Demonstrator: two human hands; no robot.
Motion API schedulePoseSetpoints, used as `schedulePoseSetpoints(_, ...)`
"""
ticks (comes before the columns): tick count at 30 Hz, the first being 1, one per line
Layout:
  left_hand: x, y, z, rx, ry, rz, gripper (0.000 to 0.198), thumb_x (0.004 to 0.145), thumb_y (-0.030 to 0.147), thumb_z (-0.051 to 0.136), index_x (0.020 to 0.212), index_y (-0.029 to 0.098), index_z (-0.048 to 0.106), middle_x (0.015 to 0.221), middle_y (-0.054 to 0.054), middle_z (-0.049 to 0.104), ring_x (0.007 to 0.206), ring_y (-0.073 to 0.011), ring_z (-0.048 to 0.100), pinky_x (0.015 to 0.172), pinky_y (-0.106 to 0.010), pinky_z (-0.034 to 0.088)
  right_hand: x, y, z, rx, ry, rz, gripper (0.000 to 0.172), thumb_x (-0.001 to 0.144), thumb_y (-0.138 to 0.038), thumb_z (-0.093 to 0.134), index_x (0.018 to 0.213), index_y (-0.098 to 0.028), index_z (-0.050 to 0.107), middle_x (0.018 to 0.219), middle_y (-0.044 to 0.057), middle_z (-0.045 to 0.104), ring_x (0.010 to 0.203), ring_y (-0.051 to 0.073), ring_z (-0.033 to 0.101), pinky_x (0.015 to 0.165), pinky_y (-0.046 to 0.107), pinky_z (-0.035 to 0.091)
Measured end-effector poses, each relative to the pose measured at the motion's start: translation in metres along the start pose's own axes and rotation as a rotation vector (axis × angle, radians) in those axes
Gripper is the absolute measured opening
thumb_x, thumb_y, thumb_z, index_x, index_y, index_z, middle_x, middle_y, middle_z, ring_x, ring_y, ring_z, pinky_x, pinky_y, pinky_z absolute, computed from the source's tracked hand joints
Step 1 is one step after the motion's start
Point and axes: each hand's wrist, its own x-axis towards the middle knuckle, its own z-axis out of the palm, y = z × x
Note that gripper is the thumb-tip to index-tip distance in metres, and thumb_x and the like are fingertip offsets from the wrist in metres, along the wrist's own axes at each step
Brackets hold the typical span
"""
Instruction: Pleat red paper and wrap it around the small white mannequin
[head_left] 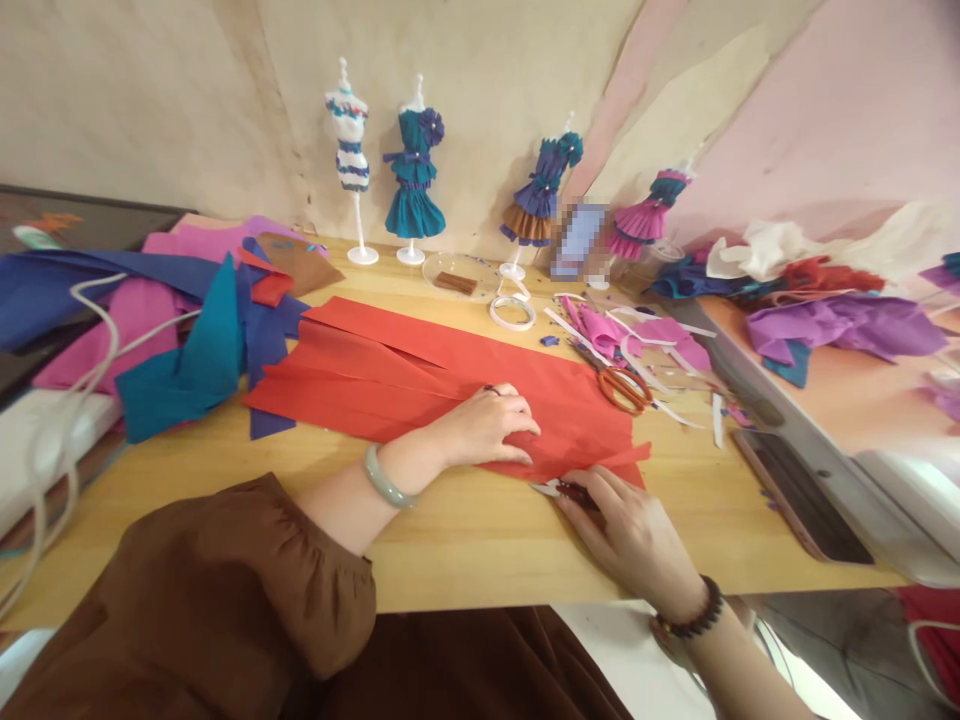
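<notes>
A long piece of red fabric (450, 370) lies spread across the wooden table. My left hand (491, 425) rests on its near half, fingers loosely bent and apart, with nothing gripped. At the fabric's near right edge, my right hand (622, 520) is closed around small scissors (576, 494) with dark red handles. Their silver tip points left, by the fabric's edge; the fingers hide part of the handles. A narrow strip of the red fabric (626, 458) sticks out just above this hand. Orange-handled scissors (626, 390) lie on the fabric's right end.
Blue, teal and pink fabric pieces (180, 350) are heaped at left, near white cables (97, 340). Several dressed mini mannequins (416, 180) stand along the wall. A tape roll (512, 313), pink scraps (645, 335) and a phone (802, 495) lie beyond and to the right.
</notes>
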Motion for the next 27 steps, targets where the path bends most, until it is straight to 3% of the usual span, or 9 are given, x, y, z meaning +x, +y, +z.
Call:
schedulePoseSetpoints(5, 0.0, 0.0, -0.001, -0.028, -0.017, -0.001, 0.033, 0.083, 0.041, 0.07, 0.109, 0.021, 0.069, 0.112, -0.005, 0.067, 0.114, -0.0245, 0.048, 0.095, -0.035, 0.037, 0.0, -0.001, 0.0, 0.032, -0.017, 0.007, 0.019, 0.099, -0.033, 0.047, 0.1, -0.017, 0.057, 0.081, 0.005, 0.064, 0.067, 0.018, 0.063, 0.057, 0.028, 0.045)
schedulePoseSetpoints(17, -0.001, 0.0, -0.001, 0.004, -0.035, -0.011, 0.032, 0.085, 0.043, 0.067, 0.107, 0.021, 0.07, 0.117, -0.006, 0.066, 0.114, -0.0236, 0.05, 0.098, -0.036, 0.036, -0.001, -0.001, -0.002, 0.065, -0.033, 0.025, 0.019, 0.099, -0.033, 0.044, 0.099, -0.018, 0.057, 0.081, 0.007, 0.066, 0.068, 0.019, 0.064, 0.059, 0.028, 0.047)
schedulePoseSetpoints(27, -0.003, 0.016, -0.007, 0.245, -0.043, 0.063, 0.026, 0.087, 0.037, 0.065, 0.106, 0.019, 0.069, 0.118, -0.009, 0.066, 0.124, -0.0285, 0.048, 0.101, -0.041, 0.037, 0.0, -0.003, -0.002, 0.066, -0.065, 0.045, 0.019, 0.099, -0.033, 0.045, 0.1, -0.018, 0.057, 0.084, 0.006, 0.066, 0.069, 0.019, 0.064, 0.061, 0.03, 0.048)
